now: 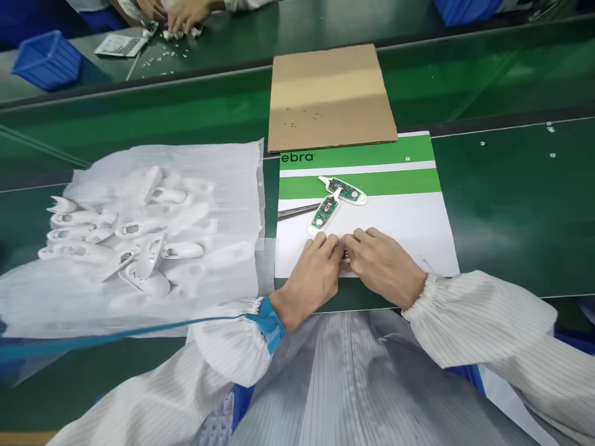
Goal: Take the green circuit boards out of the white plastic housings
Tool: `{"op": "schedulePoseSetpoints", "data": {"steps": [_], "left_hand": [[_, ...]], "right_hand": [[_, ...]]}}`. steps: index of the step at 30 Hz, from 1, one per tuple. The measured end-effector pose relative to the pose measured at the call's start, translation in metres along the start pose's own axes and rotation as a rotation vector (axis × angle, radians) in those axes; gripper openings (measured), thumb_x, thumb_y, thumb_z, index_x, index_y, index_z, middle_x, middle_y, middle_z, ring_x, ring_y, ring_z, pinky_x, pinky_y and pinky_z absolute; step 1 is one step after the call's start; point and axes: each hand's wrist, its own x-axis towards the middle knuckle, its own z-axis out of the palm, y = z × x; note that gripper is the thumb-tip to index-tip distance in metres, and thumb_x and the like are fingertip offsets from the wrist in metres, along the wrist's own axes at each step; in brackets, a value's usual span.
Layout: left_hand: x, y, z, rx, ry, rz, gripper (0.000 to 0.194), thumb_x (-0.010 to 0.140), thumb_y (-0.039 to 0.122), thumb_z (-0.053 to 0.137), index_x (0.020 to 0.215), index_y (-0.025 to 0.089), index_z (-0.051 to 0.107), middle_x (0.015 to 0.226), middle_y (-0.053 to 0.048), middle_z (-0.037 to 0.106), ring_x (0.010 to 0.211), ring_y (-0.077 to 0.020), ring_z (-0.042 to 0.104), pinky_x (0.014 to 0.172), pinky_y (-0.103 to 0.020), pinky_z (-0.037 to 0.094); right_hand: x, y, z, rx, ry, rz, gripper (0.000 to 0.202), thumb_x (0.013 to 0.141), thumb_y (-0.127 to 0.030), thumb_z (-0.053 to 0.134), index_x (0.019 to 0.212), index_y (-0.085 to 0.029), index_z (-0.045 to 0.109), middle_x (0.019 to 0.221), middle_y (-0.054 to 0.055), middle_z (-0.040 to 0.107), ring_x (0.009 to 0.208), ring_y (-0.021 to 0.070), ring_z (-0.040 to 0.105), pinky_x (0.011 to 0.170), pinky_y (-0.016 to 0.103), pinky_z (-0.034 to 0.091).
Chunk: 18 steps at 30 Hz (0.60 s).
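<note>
My left hand (318, 271) and my right hand (377, 265) meet over the near part of a white and green sheet (400, 217), fingers closed together. Between the fingertips a small circuit board (345, 254) just shows; the rest of it is hidden by my hands. Beyond them lie two white thermometer-shaped housings with green circuit boards, one housing (324, 214) slanting toward me and the other housing (349, 191) crossing behind its tip. Metal tweezers (298, 212) rest to their left. A blue wrist strap (269, 323) circles my left wrist.
At left, many white plastic shells (151, 255) lie on and under a translucent bag (227, 186). A cardboard piece (330, 99) leans behind the sheet. Across the bench, another person's hands (186, 13) work near a blue basket (48, 60). Small white bits (552, 155) dot the right side.
</note>
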Motion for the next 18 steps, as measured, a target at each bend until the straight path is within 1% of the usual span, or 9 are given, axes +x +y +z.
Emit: {"op": "schedulePoseSetpoints", "data": {"steps": [3,5,7,8,10,13,16,18], "left_hand": [[-0.004,-0.010,-0.006,-0.203,0.076,-0.010,0.020,0.097,0.017,0.043,0.111,0.014,0.056,0.109,-0.011,0.058,0.099,-0.0243,0.049,0.086,-0.041,0.047],[0.002,-0.017,-0.010,-0.315,0.162,0.003,0.025,0.099,0.026,0.046,0.121,0.015,0.053,0.118,-0.011,0.057,0.107,-0.0237,0.049,0.094,-0.041,0.046],[0.013,-0.022,-0.009,-0.344,0.234,0.067,0.031,0.100,0.031,0.044,0.126,0.015,0.050,0.125,-0.012,0.054,0.113,-0.0246,0.048,0.099,-0.042,0.044],[0.019,-0.025,-0.007,-0.346,0.245,0.114,0.032,0.101,0.031,0.041,0.126,0.014,0.050,0.127,-0.013,0.054,0.113,-0.0250,0.047,0.100,-0.044,0.043],[0.029,-0.029,0.000,-0.367,0.226,0.183,0.031,0.102,0.029,0.035,0.123,0.013,0.051,0.124,-0.014,0.054,0.112,-0.0248,0.048,0.100,-0.044,0.042],[0.034,-0.031,0.006,-0.427,0.200,0.198,0.032,0.103,0.029,0.030,0.121,0.012,0.051,0.121,-0.015,0.054,0.111,-0.0243,0.048,0.100,-0.043,0.042],[0.034,-0.032,-0.001,-0.444,0.169,0.205,0.033,0.104,0.029,0.026,0.118,0.012,0.051,0.117,-0.015,0.055,0.108,-0.0241,0.048,0.098,-0.043,0.042],[0.035,-0.034,-0.009,-0.417,0.141,0.200,0.034,0.104,0.031,0.023,0.107,0.014,0.052,0.106,-0.013,0.058,0.099,-0.0236,0.050,0.092,-0.043,0.043]], "right_hand": [[-0.003,-0.010,0.001,-0.062,0.014,0.089,0.025,0.088,-0.005,0.049,0.070,-0.016,0.063,0.080,0.008,0.052,0.077,0.0232,0.047,0.066,0.037,0.033],[-0.005,-0.017,0.003,-0.090,0.019,0.149,0.023,0.086,-0.003,0.049,0.072,-0.014,0.064,0.081,0.009,0.052,0.077,0.0233,0.048,0.066,0.037,0.034],[-0.006,-0.022,0.006,-0.106,0.029,0.192,0.021,0.083,-0.001,0.049,0.080,-0.011,0.067,0.080,0.009,0.053,0.076,0.0232,0.048,0.066,0.037,0.036],[-0.007,-0.023,0.007,-0.108,0.038,0.207,0.021,0.083,0.000,0.049,0.085,-0.009,0.068,0.080,0.010,0.054,0.076,0.0230,0.049,0.066,0.036,0.037],[-0.009,-0.025,0.010,-0.093,0.064,0.224,0.023,0.082,0.001,0.049,0.092,-0.006,0.069,0.080,0.010,0.056,0.076,0.0231,0.049,0.066,0.036,0.039],[-0.011,-0.025,0.010,-0.052,0.094,0.234,0.022,0.082,0.001,0.050,0.091,-0.006,0.069,0.080,0.010,0.057,0.076,0.0232,0.050,0.067,0.036,0.041],[-0.009,-0.023,0.003,-0.017,0.122,0.250,0.022,0.083,0.001,0.051,0.090,-0.005,0.070,0.078,0.010,0.056,0.075,0.0227,0.050,0.070,0.036,0.043],[-0.005,-0.019,-0.003,0.004,0.139,0.253,0.022,0.083,0.001,0.051,0.089,-0.006,0.071,0.078,0.010,0.057,0.075,0.0229,0.050,0.072,0.037,0.044]]}}
